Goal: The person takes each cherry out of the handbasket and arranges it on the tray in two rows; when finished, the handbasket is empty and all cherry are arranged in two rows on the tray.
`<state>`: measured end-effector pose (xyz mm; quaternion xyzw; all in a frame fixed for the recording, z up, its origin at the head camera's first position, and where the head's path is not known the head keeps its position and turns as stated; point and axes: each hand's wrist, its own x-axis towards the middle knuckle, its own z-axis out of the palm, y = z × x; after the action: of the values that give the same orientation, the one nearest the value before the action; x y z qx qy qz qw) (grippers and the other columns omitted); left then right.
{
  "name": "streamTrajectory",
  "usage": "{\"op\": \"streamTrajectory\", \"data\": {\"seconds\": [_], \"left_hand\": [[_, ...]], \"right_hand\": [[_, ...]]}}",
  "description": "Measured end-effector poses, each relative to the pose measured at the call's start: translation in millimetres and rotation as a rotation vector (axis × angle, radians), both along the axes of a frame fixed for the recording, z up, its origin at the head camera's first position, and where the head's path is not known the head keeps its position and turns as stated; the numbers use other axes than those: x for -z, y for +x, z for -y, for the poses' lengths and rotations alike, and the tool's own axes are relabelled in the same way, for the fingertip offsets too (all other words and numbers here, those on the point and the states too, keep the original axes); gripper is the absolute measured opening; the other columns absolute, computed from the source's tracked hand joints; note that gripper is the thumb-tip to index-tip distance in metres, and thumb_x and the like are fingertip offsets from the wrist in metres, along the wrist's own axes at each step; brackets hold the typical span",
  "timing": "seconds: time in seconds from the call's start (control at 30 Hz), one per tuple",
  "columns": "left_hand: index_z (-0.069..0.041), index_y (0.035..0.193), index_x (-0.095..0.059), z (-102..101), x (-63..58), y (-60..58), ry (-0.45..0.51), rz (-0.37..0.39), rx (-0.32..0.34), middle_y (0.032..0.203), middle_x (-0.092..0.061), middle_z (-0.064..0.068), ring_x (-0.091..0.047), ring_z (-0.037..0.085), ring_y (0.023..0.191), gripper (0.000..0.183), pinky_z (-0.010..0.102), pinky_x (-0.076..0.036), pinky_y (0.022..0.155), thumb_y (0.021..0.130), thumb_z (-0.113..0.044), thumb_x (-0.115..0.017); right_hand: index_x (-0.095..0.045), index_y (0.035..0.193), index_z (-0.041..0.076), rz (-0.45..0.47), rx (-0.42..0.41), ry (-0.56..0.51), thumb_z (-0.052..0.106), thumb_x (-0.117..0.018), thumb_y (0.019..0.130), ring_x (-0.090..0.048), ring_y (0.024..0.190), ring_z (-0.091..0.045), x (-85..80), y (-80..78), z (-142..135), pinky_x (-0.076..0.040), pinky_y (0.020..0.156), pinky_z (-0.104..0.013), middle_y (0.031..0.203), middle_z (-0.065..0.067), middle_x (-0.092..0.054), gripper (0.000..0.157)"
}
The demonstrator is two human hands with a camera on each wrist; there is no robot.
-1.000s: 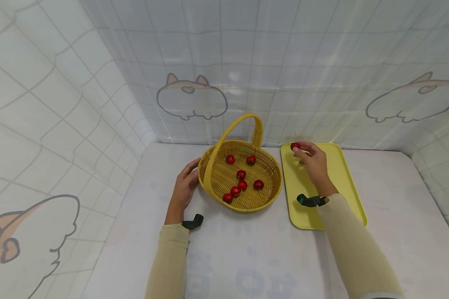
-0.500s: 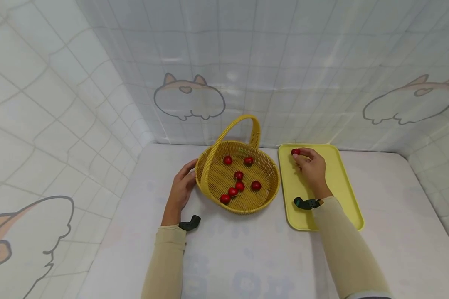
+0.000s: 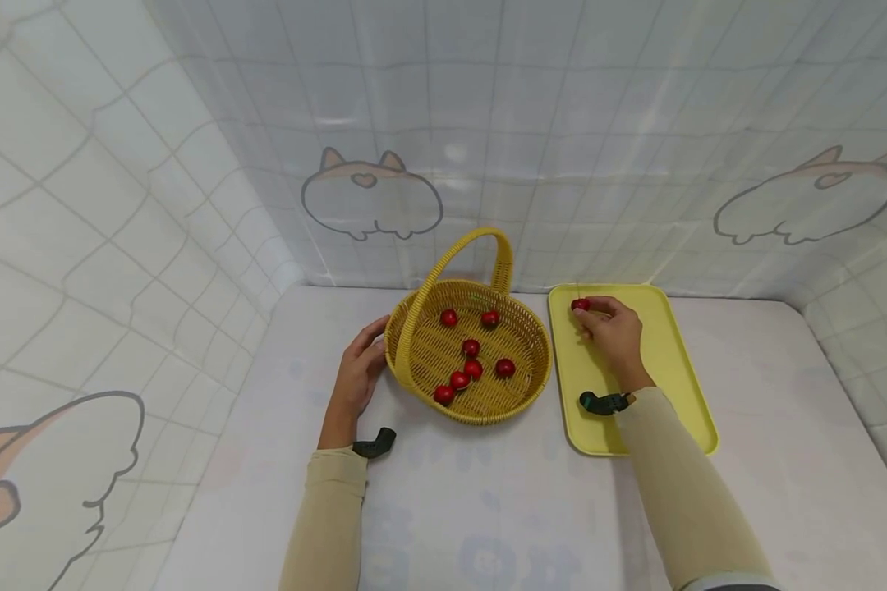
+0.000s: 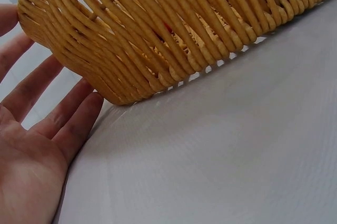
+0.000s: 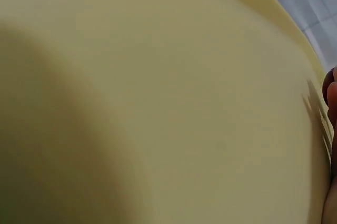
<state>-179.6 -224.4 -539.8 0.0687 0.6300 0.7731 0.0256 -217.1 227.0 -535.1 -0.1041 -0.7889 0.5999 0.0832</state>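
In the head view, a round yellow wicker basket with a tall handle holds several red cherries scattered over its floor. My left hand is at the basket's left side; in the left wrist view its extended, spread fingers touch the woven wall. To the right lies a yellow tray. Over its far left corner my right hand pinches one cherry between thumb and fingertips, its thin stem pointing up. The right wrist view shows mostly the tray surface, with the cherry and fingers cut off at the right edge.
A white tiled-pattern sheet rises as a wall close behind the basket and tray, with another on the left. The basket handle arches high over the left half of the basket. The white table extends in front.
My right hand has lowered slightly with the cherry toward the tray's far left corner. My left hand stays at the basket's side. The whole head view has shifted a little.
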Motion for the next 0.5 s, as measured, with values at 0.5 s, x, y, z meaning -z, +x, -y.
{"op": "streamTrajectory", "data": {"seconds": [0.5], "left_hand": [[-0.009,0.149,-0.051,1.0,-2.5,0.3,-0.001,0.000,0.015,0.149,-0.049,0.005,-0.056,0.015,0.128,0.044,0.026,-0.051,0.101,0.105,-0.014,-0.053]], "right_hand": [[-0.071,0.116,0.006,0.023,0.027,0.136,0.036,-0.081,0.087,-0.065,0.053,-0.008,1.4,-0.4,3.2,-0.051,0.054,-0.020,0.081,-0.002,-0.072,0.043]]}}
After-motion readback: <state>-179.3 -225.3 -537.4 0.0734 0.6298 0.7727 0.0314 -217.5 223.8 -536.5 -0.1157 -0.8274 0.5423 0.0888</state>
